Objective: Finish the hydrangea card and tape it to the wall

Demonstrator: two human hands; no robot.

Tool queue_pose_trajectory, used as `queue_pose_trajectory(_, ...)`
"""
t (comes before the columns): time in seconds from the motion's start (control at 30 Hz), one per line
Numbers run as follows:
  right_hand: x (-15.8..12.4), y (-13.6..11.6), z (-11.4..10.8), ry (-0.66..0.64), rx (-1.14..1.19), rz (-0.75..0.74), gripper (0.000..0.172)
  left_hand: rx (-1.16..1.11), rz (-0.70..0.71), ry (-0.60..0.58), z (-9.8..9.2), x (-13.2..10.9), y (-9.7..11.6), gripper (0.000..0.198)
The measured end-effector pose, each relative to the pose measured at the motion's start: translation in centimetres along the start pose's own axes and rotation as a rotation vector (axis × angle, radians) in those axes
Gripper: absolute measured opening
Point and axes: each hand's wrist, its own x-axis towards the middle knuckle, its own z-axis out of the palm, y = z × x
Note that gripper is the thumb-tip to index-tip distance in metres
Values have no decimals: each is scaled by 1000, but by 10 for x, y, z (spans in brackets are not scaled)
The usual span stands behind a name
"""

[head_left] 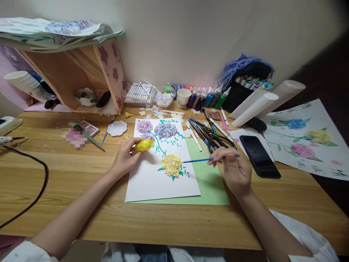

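My right hand (236, 171) is closed around a thin blue paintbrush (200, 159), whose tip touches the right side of a raised yellow flower (170, 166). That flower sits on a white sheet of paper (152, 187), which also bears a pink flower (144, 126), a bluish-purple flower (165, 130) and green painted stems with leaves. In my left hand (128, 154) is a small yellow paint bottle (144, 145), tipped on its side above the sheet's left part. Its opening is hard to make out.
Green paper (211, 182) lies beneath the white sheet. Pliers, scissors and pens (204, 133) lie to the right, beside a black phone (259, 156). Paint bottles (209, 97) and a paper cup (183, 98) line the wall. A white palette (117, 128) rests at left.
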Motion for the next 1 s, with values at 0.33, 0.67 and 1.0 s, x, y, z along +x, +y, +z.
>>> queue_pose_trajectory(0.33,7,9,-4,96,8,180,30,4,43,111,-10,2,5,27)
queue_pose_trajectory(0.67,14,17,-9,266,130,277,31,76,-65,376,-37,7,5,35)
queue_pose_trajectory(1.0,14,35,-6,264,490,529,21,1,-187,347,-46,10,-31,32)
